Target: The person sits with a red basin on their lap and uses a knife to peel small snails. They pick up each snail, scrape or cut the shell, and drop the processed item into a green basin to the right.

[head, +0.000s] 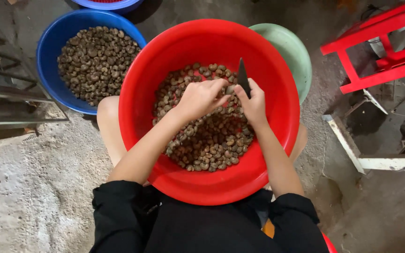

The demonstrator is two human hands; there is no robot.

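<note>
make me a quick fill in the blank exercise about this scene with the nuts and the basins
1. The right hand holds a small dark ____ with its blade pointing up.
2. The left hand pinches one nut over the ____ basin on the person's lap.
3. A second heap of nuts fills the ____ basin on the floor.
4. The pale green basin shows from behind the red basin, and its inside is mostly ____.

Missing words: knife; red; blue; hidden

It looked like a rough backyard or shed workplace for sorting nuts by hand. The floor [33,197] was bare, stained concrete, with plastic basins [52,42] full of brown nuts [94,61], a red plastic stool [380,51] and scrap metal frames [5,93] around.
</note>
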